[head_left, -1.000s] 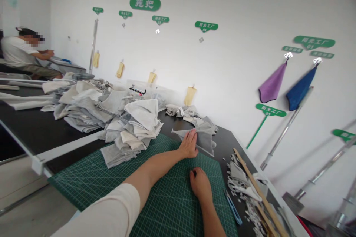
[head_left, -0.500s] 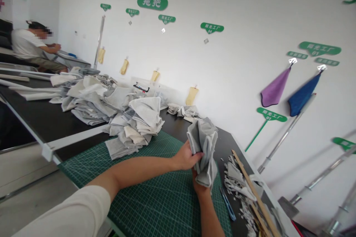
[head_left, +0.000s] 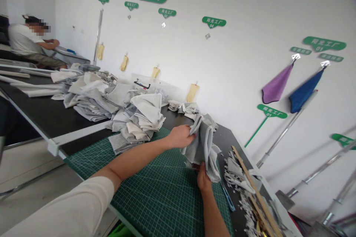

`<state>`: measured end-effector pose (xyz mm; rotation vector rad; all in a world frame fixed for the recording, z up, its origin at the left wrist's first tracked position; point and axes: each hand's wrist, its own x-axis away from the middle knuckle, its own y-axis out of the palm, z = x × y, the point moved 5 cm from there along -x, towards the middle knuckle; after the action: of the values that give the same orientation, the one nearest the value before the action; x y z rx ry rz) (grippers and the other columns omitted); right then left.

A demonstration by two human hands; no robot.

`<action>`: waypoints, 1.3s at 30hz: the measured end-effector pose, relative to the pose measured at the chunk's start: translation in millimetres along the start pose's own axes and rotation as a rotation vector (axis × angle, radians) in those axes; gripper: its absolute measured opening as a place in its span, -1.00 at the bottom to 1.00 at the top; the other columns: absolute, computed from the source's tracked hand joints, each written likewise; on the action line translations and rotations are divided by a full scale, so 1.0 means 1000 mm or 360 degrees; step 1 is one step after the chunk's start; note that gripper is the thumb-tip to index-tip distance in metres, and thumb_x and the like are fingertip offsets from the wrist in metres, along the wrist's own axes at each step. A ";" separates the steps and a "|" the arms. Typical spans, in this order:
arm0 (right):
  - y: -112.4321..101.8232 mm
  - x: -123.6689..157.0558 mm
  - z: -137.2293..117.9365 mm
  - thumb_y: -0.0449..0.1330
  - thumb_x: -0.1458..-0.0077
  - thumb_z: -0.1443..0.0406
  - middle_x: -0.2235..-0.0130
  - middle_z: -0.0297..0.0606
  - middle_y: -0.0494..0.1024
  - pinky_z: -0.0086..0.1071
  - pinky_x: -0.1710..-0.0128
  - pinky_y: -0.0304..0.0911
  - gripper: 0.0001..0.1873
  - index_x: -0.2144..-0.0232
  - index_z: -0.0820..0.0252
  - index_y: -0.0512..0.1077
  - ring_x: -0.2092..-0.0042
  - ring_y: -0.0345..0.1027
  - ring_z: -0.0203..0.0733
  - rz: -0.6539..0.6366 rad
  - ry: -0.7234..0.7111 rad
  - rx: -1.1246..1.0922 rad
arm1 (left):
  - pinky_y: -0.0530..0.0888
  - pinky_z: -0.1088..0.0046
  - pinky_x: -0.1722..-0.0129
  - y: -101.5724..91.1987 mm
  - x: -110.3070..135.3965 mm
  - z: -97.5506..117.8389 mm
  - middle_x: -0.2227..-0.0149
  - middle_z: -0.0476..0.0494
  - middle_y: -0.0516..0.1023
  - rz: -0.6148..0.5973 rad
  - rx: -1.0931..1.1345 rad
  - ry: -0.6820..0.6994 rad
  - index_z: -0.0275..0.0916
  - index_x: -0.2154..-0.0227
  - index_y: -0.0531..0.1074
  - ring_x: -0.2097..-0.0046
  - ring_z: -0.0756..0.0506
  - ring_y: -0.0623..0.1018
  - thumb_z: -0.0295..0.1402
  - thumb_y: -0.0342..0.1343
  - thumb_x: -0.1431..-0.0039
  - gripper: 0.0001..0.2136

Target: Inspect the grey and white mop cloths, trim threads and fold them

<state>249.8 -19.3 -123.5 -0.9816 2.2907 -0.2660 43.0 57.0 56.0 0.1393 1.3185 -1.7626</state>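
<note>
A bunch of grey cloth pieces (head_left: pixel 202 144) hangs lifted over the green cutting mat (head_left: pixel 167 196). My left hand (head_left: pixel 180 136) grips the bunch at its upper left edge, fingers closed on the fabric. My right hand (head_left: pixel 203 179) holds the lower edge from underneath, fingers partly hidden by the cloth. A large heap of folded grey and cream cloth (head_left: pixel 130 118) lies to the left of my hands, overlapping the mat's far corner.
Cloth scraps (head_left: pixel 239 177), a wooden ruler (head_left: pixel 251 189) and a blue tool (head_left: pixel 227 197) lie at the right of the black table (head_left: pixel 39 114). A smaller cloth pile (head_left: pixel 183 108) sits near the wall. Another person (head_left: pixel 26 44) sits far left. Purple and blue cloths hang on the wall.
The grey bunch was lying on the table under my left hand, then both hands lifted it. Now it is held a little further right and lower, with its layers spread.
</note>
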 end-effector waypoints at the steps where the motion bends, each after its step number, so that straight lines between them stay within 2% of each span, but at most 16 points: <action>1: 0.001 0.002 0.001 -0.16 -0.07 -0.18 0.33 -0.04 0.53 -0.09 -0.03 0.20 -0.30 0.38 0.25 0.51 0.19 0.41 -0.01 -0.0031 0.0074 -0.0068 | 0.43 0.32 0.17 -0.004 0.000 -0.002 0.22 -0.24 0.55 0.0002 -0.0018 -0.0063 -0.28 0.30 0.50 0.17 -0.19 0.53 -0.15 -0.10 -0.16 -0.65; 4: 0.002 0.003 0.004 -0.23 -0.07 -0.20 0.42 -0.05 0.52 -0.13 0.12 0.31 -0.25 0.46 0.23 0.49 0.34 0.44 -0.04 -0.0079 0.0294 -0.0294 | 0.42 0.36 0.18 -0.016 -0.001 -0.004 0.37 -0.20 0.56 0.0039 0.0177 -0.0100 -0.31 0.39 0.51 0.24 -0.16 0.54 -0.12 -0.08 -0.15 -0.63; 8: 0.001 -0.001 0.006 -0.29 -0.03 -0.24 0.37 -0.05 0.54 -0.20 0.31 0.38 -0.20 0.38 0.24 0.44 0.32 0.46 -0.05 -0.0064 0.0477 -0.0660 | 0.43 0.39 0.20 -0.037 -0.002 -0.004 0.36 -0.13 0.57 0.0129 0.0652 0.0058 -0.32 0.37 0.52 0.26 -0.11 0.53 -0.19 -0.01 -0.12 -0.69; 11: -0.003 -0.005 0.011 -0.29 -0.02 -0.24 0.36 -0.03 0.55 -0.18 0.33 0.39 -0.22 0.36 0.28 0.39 0.34 0.47 -0.05 0.0005 0.0596 -0.0879 | 0.43 0.38 0.22 -0.056 0.000 -0.017 0.32 -0.11 0.56 0.0359 0.0942 -0.0027 -0.35 0.30 0.50 0.26 -0.10 0.51 -0.18 0.03 -0.09 -0.68; 15: -0.011 -0.007 0.016 -0.21 -0.03 -0.18 0.42 -0.09 0.54 -0.15 0.28 0.39 -0.33 0.37 0.27 0.35 0.37 0.48 -0.07 0.0124 0.0713 -0.1045 | 0.42 0.42 0.31 -0.082 0.004 -0.036 0.43 -0.07 0.49 0.0714 0.1158 -0.0158 -0.38 0.35 0.47 0.36 -0.05 0.46 -0.18 0.07 -0.06 -0.70; 18: -0.015 -0.008 0.018 -0.24 -0.06 -0.17 0.44 -0.13 0.53 -0.15 0.27 0.40 -0.35 0.35 0.25 0.33 0.35 0.48 -0.09 0.0186 0.0737 -0.1098 | 0.41 0.43 0.31 -0.093 0.006 -0.041 0.45 -0.05 0.46 0.0839 0.1273 -0.0200 -0.38 0.36 0.46 0.39 -0.02 0.44 -0.21 0.08 -0.04 -0.72; 23: -0.012 -0.009 0.014 -0.21 -0.04 -0.18 0.44 -0.11 0.52 -0.16 0.30 0.40 -0.34 0.37 0.26 0.33 0.38 0.47 -0.09 0.0173 0.0705 -0.1018 | 0.41 0.42 0.30 -0.090 0.007 -0.037 0.45 -0.06 0.46 0.0717 0.1291 -0.0223 -0.38 0.36 0.45 0.37 -0.03 0.44 -0.21 0.10 0.00 -0.71; 26: -0.007 -0.005 0.004 -0.06 0.03 -0.19 0.44 -0.11 0.53 -0.18 0.39 0.38 -0.37 0.38 0.28 0.36 0.41 0.46 -0.07 0.0076 0.0607 -0.0872 | 0.39 0.45 0.34 -0.082 0.010 -0.031 0.44 -0.06 0.45 0.0755 0.1140 -0.0188 -0.37 0.37 0.44 0.36 -0.04 0.43 -0.20 0.05 -0.05 -0.72; 28: -0.002 0.000 -0.009 0.10 0.10 -0.14 0.44 -0.11 0.53 -0.22 0.46 0.35 -0.41 0.39 0.30 0.41 0.46 0.43 -0.07 -0.0035 0.0484 -0.0733 | 0.37 0.47 0.37 -0.070 0.009 -0.022 0.46 -0.05 0.44 0.0663 0.0977 -0.0139 -0.35 0.39 0.44 0.37 -0.04 0.42 -0.20 0.01 -0.08 -0.73; 30: 0.002 0.006 -0.029 0.20 0.17 -0.09 0.44 -0.12 0.52 -0.25 0.46 0.31 -0.47 0.43 0.31 0.46 0.48 0.39 -0.09 -0.0130 0.0311 -0.0581 | 0.34 0.49 0.40 -0.053 0.008 -0.012 0.50 -0.04 0.42 0.0432 0.0784 -0.0075 -0.33 0.44 0.43 0.39 -0.04 0.42 -0.22 -0.01 -0.09 -0.74; 32: 0.002 0.010 -0.054 0.20 0.15 -0.06 0.40 -0.12 0.53 -0.25 0.35 0.31 -0.50 0.41 0.29 0.49 0.39 0.40 -0.08 -0.0138 0.0114 -0.0445 | 0.33 0.50 0.41 -0.038 0.006 -0.002 0.52 -0.03 0.42 0.0224 0.0607 -0.0015 -0.32 0.49 0.42 0.40 -0.04 0.42 -0.25 -0.04 -0.12 -0.74; 35: -0.004 0.012 -0.098 0.03 -0.01 -0.07 0.16 -0.07 0.51 -0.20 0.08 0.22 -0.42 0.19 0.28 0.47 0.10 0.35 -0.03 0.0024 -0.0147 -0.0312 | 0.35 0.48 0.37 -0.027 0.007 0.009 0.48 -0.07 0.47 0.0084 0.0377 0.0064 -0.30 0.47 0.43 0.36 -0.07 0.47 -0.26 -0.11 -0.16 -0.72; 37: -0.008 0.010 -0.129 -0.09 -0.10 -0.05 0.06 -0.03 0.45 -0.18 0.02 0.17 -0.37 0.06 0.32 0.39 0.02 0.29 -0.03 0.0110 -0.0261 -0.0264 | 0.38 0.43 0.31 -0.023 0.011 0.016 0.42 -0.13 0.52 0.0010 0.0184 0.0130 -0.29 0.42 0.44 0.31 -0.12 0.51 -0.24 -0.15 -0.19 -0.69; 39: -0.009 0.010 -0.159 -0.05 -0.12 -0.02 0.01 -0.04 0.41 -0.23 0.03 0.17 -0.39 -0.03 0.30 0.31 0.01 0.27 -0.07 0.0121 -0.0345 -0.0214 | 0.40 0.36 0.27 -0.019 0.017 0.022 0.38 -0.20 0.54 -0.0082 -0.0047 0.0179 -0.27 0.34 0.44 0.29 -0.17 0.54 -0.20 -0.17 -0.20 -0.67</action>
<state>151.7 -41.4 0.3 -0.9381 2.1619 0.0260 28.2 29.3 69.6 0.1915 1.4397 -1.7998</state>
